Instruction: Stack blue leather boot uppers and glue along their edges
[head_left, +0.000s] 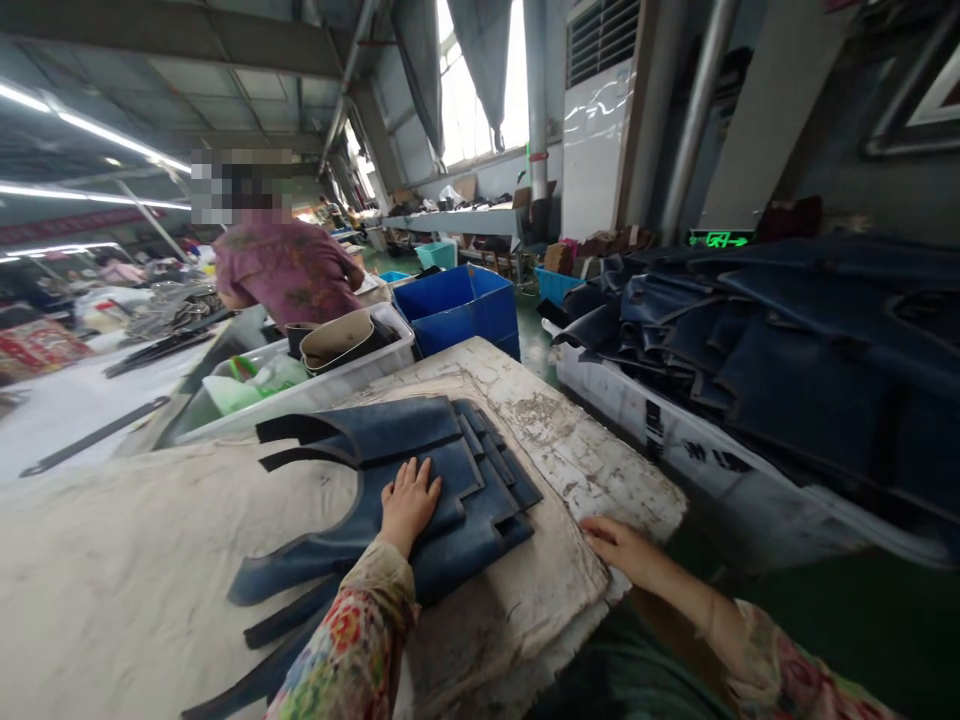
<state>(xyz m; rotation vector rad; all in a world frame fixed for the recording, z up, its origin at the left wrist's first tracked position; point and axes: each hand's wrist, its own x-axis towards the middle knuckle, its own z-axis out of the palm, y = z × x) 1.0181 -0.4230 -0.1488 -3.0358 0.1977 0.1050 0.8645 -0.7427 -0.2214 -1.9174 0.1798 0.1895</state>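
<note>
A fanned stack of dark blue cut leather pieces (420,470) lies on a worn, stained work table (135,560). My left hand (409,500) rests flat on top of the stack, fingers stretched out and together. My right hand (619,545) lies at the table's right edge, fingers extended along the frayed covering, touching it and holding nothing. Both sleeves are floral.
A large heap of dark blue pieces (787,360) fills a white bin (675,430) at the right. Behind the table stand a clear bin (300,385) with rolls and a blue crate (461,305). A person in a purple top (285,270) works at the left.
</note>
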